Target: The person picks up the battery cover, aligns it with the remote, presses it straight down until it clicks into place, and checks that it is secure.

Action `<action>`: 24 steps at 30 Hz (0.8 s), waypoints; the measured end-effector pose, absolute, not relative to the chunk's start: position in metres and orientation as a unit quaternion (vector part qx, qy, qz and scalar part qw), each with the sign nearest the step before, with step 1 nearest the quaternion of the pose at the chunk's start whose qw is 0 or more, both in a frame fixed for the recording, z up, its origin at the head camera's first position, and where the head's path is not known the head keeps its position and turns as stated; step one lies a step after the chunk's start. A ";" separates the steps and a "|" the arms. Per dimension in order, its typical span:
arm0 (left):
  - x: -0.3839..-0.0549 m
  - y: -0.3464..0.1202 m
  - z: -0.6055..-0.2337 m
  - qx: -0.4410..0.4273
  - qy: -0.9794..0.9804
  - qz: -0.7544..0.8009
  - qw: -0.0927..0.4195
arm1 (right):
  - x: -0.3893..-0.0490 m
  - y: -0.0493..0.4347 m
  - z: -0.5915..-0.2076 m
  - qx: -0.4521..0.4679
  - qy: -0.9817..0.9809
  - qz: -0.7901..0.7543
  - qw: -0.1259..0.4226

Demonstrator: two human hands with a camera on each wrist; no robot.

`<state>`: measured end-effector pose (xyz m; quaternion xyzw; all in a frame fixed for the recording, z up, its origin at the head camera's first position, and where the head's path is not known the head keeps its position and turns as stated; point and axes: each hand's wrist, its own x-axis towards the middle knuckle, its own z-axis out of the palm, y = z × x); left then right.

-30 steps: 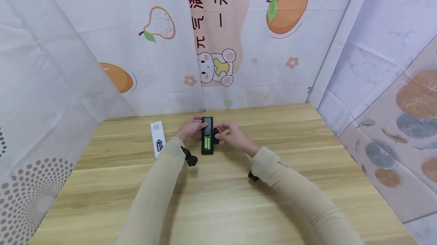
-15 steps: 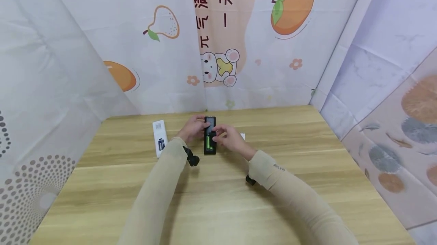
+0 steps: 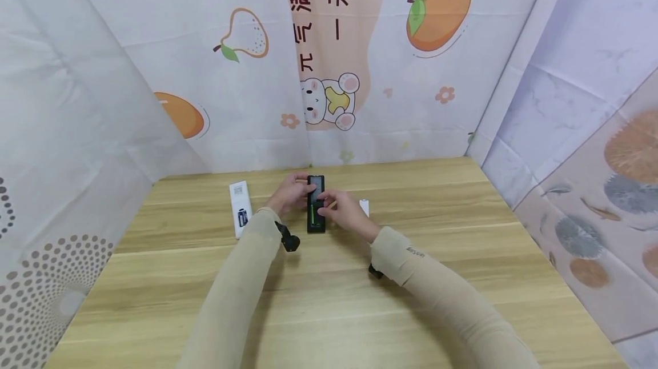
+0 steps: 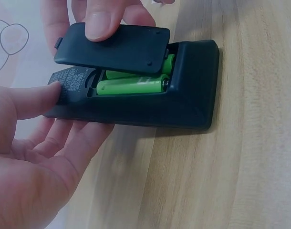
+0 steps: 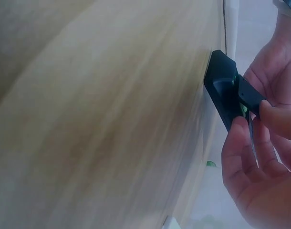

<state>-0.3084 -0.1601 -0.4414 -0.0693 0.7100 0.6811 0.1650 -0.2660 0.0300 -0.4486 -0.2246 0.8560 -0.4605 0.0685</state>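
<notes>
In the left wrist view, a black remote control [image 4: 191, 107] lies back up with its battery compartment uncovered. Two green batteries [image 4: 131, 86] sit in it, partly hidden under the black battery cover [image 4: 114, 50]. My left hand [image 3: 292, 193] grips the remote's far end, thumb on the back and fingers along the side and underneath. My right hand [image 3: 345, 209] pinches the cover, thumb on its outer face, and holds it tilted over the compartment. One end of the cover is close to the compartment's edge. In the right wrist view, the right fingers reach beside the remote.
On the wooden table [image 3: 319, 300], left of my left hand, lies a long white object [image 3: 239, 195] with a square code and a dark blue patch. A small white item [image 3: 364, 206] lies just behind my right hand. A printed curtain [image 3: 231, 146] hangs at the table's back edge.
My right hand has brought the cover from beside the remote leftward over the batteries, hiding more of them. The small white item has come into sight. My left hand keeps its grip.
</notes>
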 end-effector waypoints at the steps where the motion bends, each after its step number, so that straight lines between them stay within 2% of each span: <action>1: -0.308 -0.160 -0.441 -0.069 0.710 0.681 0.166 | -0.266 0.029 -0.449 -0.226 0.861 -0.451 0.063; 6: -0.306 -0.160 -0.438 -0.070 0.708 0.683 0.167 | -0.266 0.027 -0.448 -0.231 0.871 -0.431 0.050; 24: -0.308 -0.157 -0.435 -0.075 0.715 0.671 0.181 | -0.269 0.025 -0.450 -0.248 0.877 -0.405 0.068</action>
